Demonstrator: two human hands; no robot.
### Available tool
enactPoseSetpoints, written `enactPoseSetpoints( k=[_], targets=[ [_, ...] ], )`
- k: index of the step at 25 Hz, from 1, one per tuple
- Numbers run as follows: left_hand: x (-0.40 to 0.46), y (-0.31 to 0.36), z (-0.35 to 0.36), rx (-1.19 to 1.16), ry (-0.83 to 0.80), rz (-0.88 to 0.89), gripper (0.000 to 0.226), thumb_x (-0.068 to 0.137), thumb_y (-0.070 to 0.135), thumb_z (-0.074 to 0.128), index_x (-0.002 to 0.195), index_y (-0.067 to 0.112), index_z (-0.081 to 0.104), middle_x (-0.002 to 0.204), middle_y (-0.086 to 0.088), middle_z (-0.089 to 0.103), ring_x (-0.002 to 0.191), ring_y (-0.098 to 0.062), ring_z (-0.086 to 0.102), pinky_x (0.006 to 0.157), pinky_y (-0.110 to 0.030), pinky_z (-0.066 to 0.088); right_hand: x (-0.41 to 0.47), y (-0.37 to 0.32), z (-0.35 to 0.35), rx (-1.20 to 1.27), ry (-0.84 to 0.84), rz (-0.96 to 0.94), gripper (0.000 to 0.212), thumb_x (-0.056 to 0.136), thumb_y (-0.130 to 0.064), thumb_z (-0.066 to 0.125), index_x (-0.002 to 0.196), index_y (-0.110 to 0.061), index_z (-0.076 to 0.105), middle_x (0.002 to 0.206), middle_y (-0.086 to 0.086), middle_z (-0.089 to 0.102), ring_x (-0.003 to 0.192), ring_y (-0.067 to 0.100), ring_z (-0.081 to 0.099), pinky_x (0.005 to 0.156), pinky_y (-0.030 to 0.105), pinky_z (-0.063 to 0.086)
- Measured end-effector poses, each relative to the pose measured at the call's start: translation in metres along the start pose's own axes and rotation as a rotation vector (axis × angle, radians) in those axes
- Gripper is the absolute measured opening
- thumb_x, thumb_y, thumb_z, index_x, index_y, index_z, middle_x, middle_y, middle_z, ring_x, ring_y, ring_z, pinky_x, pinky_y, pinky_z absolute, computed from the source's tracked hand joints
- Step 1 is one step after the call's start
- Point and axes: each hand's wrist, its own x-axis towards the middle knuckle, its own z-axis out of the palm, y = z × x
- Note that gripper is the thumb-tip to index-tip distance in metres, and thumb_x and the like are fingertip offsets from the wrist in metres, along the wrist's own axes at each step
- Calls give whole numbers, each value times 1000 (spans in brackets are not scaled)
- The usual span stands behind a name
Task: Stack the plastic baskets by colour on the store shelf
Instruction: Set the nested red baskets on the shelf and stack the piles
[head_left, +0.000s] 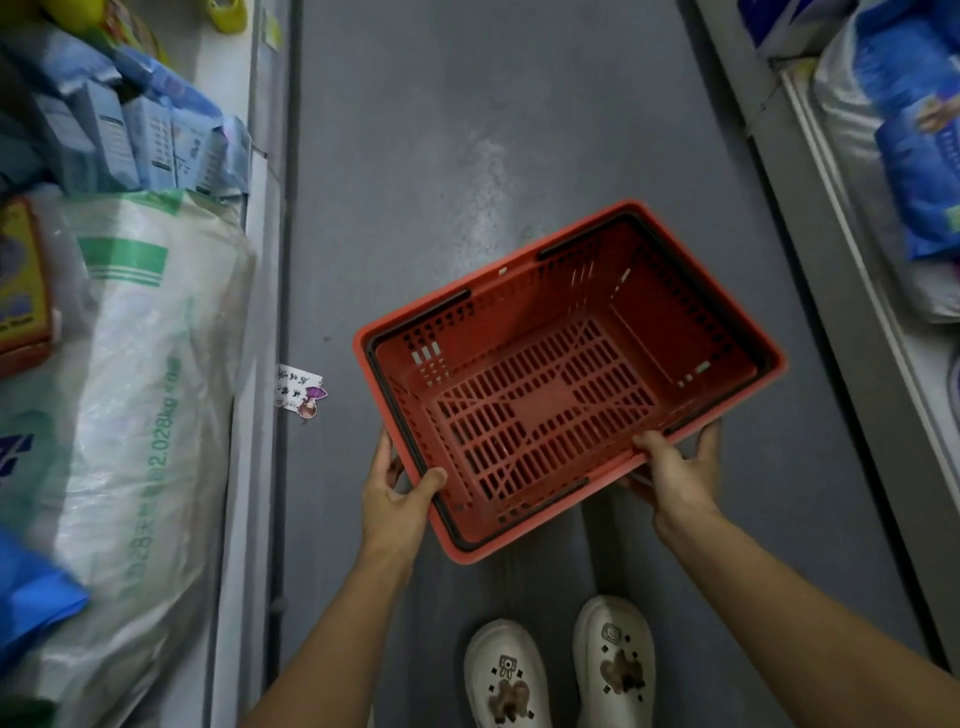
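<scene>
Your left thumb (434, 480) hooks over the near rim of the red basket (566, 384), inside the lip, while the other fingers of your left hand (397, 493) curl under the edge. Over on the other side, your right thumb (649, 444) presses down on the same long rim, and the fingers (709, 441) of your right hand (675, 473) wrap up around the outside wall. Both hands grip firmly, one towards each end of that near side. The basket hangs in the air above the grey floor (447, 130), tilted so its open top faces you, and nothing lies in it. Its two black handles (670, 244) lie folded down against the rim. Below the basket, your white clogs (558, 670) stand side by side on the floor. To your left a big clear sack with green print (130, 395) leans on the shelf (249, 467), with blue packets (156, 135) stacked behind it. A small printed card (301, 391) lies on the floor just beside that shelf's base. To your right, another shelf (852, 291) carries blue and white packs (914, 130).
</scene>
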Motion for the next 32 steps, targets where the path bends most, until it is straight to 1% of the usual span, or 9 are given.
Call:
enactPoseSetpoints(
  k=[2,6,9,11,13,18,24,28,32],
  targets=[
    [-19,15,-3,-11,21,-43,85,85,0,69,150,40,32,135,-4,59,123,-25,59,99,-55,50,-18,-20,-7,-21,14,11,89,85,-6,61,147,-49,16,90,9,71,76,25,71,57,34,59],
    [-59,51,-14,-30,66,-139,86,84,2,71,149,41,31,137,-12,59,120,-31,61,96,-58,51,-70,-61,-25,-26,72,82,94,75,-27,72,143,-55,14,120,12,68,102,33,68,90,59,53],
    [-97,94,-18,-33,86,-148,85,82,-1,71,147,42,36,130,-18,63,114,-34,64,93,-59,52,-95,-82,-44,-16,87,94,105,53,-52,71,138,-60,12,130,11,63,109,36,65,92,62,50],
    [-125,129,-18,-46,91,-127,83,82,-1,71,145,42,41,128,-20,64,114,-35,64,92,-59,53,-119,-107,-61,-40,95,64,103,51,-58,69,137,-62,13,137,9,58,115,36,62,93,64,48],
    [-154,162,-17,-62,92,-87,80,82,-1,72,143,44,44,128,-19,64,114,-35,64,90,-59,54,-157,-145,-79,-36,80,29,101,55,-54,70,138,-60,12,143,7,52,120,36,58,94,64,47],
    [-233,244,-15,-118,51,17,76,83,0,70,141,43,48,130,-10,64,105,-32,69,80,-54,59,-230,-222,-127,118,34,-40,99,78,-22,74,149,-46,9,150,9,42,123,34,55,98,58,48],
    [-316,302,-27,-97,-12,130,73,81,4,73,138,43,51,136,-8,60,116,-31,64,88,-56,56,-316,-266,-180,182,80,-142,108,61,-38,79,146,-51,14,155,3,36,128,34,51,100,58,45],
    [-386,312,-51,-74,-80,190,74,82,5,73,141,42,47,135,-11,60,107,-32,68,83,-56,58,-391,-252,-228,280,98,-191,110,56,-44,79,141,-58,11,153,3,38,127,36,51,98,61,46],
    [-467,310,-72,6,-182,231,74,84,7,72,142,44,45,133,-10,62,94,-30,73,77,-56,59,-464,-214,-287,390,141,-174,110,58,-43,78,141,-60,7,152,6,38,122,34,52,94,51,47]
  ],
)
